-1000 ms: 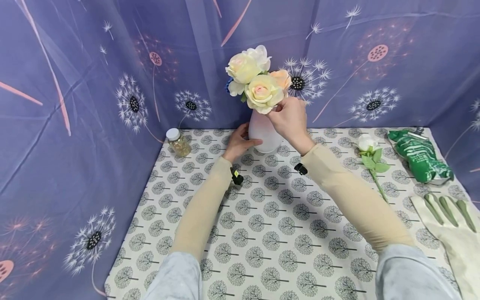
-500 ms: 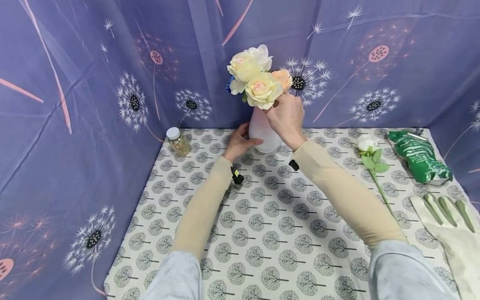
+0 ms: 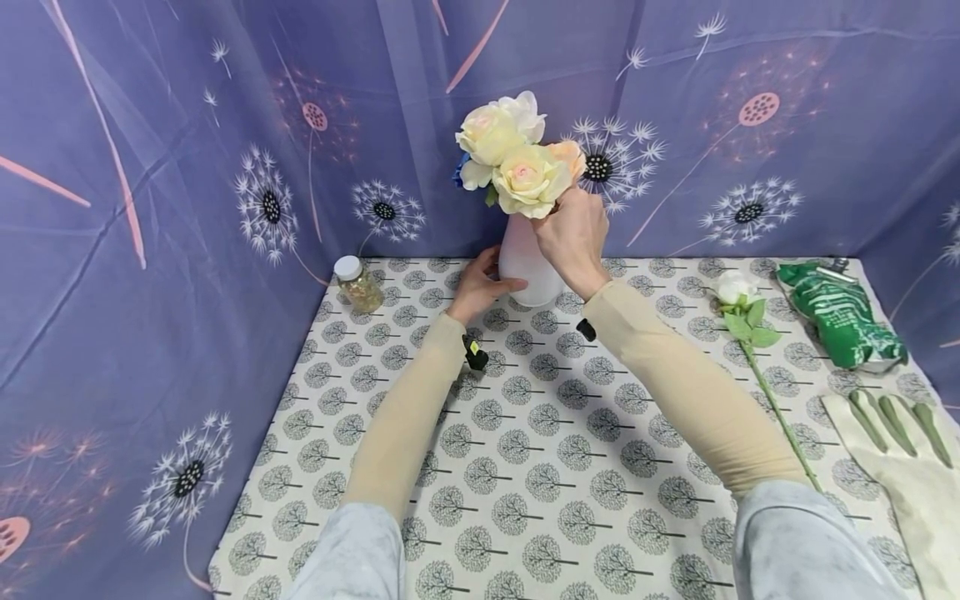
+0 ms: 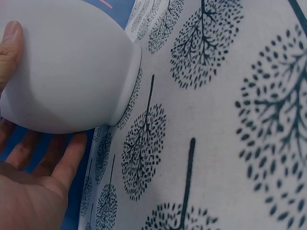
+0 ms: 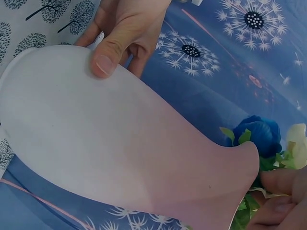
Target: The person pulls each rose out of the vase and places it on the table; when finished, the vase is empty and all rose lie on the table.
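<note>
A tall vase [image 3: 525,271], white below and pinkish towards its mouth, stands upright near the back edge of the table. My left hand [image 3: 480,287] holds its lower body from the left, thumb in front and fingers behind, as the left wrist view [image 4: 36,191] also shows. At the vase's mouth my right hand [image 3: 576,237] pinches just under the front cream rose [image 3: 531,179]; the stem is hidden behind the fingers. Other blooms cluster there: a second cream rose [image 3: 487,135], a peach rose [image 3: 572,158] and a blue flower [image 5: 259,136].
A white-capped jar [image 3: 360,287] stands at the back left. On the right lie a white rose [image 3: 735,287] with a long green stem, a crumpled green bag [image 3: 840,312] and a pale glove [image 3: 900,467]. A purple dandelion-print curtain [image 3: 675,100] hangs close behind the vase.
My right hand and forearm have shifted slightly left, uncovering more of the white rose's stem on the table. The left hand and the vase stay in place.
</note>
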`<action>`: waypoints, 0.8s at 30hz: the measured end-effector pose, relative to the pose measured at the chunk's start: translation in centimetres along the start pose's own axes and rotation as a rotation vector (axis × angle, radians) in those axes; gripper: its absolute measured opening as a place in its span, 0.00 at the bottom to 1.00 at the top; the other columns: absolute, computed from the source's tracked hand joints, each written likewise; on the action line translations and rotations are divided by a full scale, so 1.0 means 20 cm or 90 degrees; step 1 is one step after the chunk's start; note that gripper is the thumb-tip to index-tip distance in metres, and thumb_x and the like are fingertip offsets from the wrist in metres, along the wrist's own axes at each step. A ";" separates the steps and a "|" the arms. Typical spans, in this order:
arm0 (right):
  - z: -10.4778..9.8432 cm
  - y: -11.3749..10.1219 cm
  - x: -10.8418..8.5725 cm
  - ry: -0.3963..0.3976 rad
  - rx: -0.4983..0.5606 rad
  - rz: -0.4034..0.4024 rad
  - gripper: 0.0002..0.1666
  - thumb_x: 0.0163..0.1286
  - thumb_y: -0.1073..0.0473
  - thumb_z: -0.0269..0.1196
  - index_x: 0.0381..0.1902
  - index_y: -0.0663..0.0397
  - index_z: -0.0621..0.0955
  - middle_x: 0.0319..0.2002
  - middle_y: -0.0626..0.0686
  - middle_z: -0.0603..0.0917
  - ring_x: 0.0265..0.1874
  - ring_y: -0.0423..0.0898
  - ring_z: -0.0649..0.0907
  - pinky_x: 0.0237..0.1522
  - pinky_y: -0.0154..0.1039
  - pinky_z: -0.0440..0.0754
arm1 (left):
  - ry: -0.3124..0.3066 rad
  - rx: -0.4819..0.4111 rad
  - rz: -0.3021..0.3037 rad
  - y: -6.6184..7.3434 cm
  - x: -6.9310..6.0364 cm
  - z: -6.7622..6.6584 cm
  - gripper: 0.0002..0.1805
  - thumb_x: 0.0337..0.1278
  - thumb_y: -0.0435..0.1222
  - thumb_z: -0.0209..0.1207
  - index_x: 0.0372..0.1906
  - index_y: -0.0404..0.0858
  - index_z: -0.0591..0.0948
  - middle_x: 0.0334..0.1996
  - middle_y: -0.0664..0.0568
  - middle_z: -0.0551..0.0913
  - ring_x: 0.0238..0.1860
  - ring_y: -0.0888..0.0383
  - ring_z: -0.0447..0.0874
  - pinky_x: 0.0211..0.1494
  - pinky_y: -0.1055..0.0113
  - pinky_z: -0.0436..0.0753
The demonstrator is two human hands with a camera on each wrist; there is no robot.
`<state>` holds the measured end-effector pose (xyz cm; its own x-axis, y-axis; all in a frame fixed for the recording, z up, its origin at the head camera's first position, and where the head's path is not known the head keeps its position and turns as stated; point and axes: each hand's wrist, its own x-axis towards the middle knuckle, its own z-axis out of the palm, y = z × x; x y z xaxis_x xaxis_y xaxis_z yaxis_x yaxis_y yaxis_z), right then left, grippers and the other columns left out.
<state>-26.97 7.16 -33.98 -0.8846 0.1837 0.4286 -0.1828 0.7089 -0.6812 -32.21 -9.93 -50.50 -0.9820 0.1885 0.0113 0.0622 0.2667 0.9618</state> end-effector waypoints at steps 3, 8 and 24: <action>0.00 0.00 0.00 0.000 0.015 -0.004 0.16 0.76 0.53 0.70 0.48 0.61 0.92 0.32 0.67 0.92 0.31 0.61 0.89 0.40 0.58 0.90 | -0.001 0.004 0.003 0.00 0.00 0.00 0.51 0.55 0.40 0.82 0.82 0.40 0.69 0.76 0.39 0.77 0.75 0.39 0.80 0.79 0.49 0.83; -0.01 0.01 0.00 0.003 0.037 -0.010 0.16 0.76 0.53 0.70 0.49 0.60 0.92 0.32 0.66 0.92 0.29 0.60 0.88 0.37 0.54 0.89 | -0.001 -0.001 0.002 -0.01 0.01 0.00 0.52 0.54 0.40 0.82 0.82 0.39 0.68 0.77 0.38 0.77 0.75 0.38 0.79 0.79 0.48 0.83; -0.02 0.04 0.05 0.039 0.090 -0.065 0.17 0.70 0.56 0.71 0.50 0.62 0.91 0.32 0.67 0.92 0.28 0.59 0.86 0.30 0.45 0.78 | 0.001 0.004 -0.010 -0.01 0.01 0.00 0.53 0.53 0.40 0.83 0.83 0.41 0.68 0.78 0.40 0.77 0.75 0.40 0.80 0.79 0.50 0.83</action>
<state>-27.85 8.21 -33.78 -0.8315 0.1600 0.5320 -0.3324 0.6240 -0.7072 -32.50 -9.96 -50.64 -0.9831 0.1832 -0.0033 0.0482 0.2761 0.9599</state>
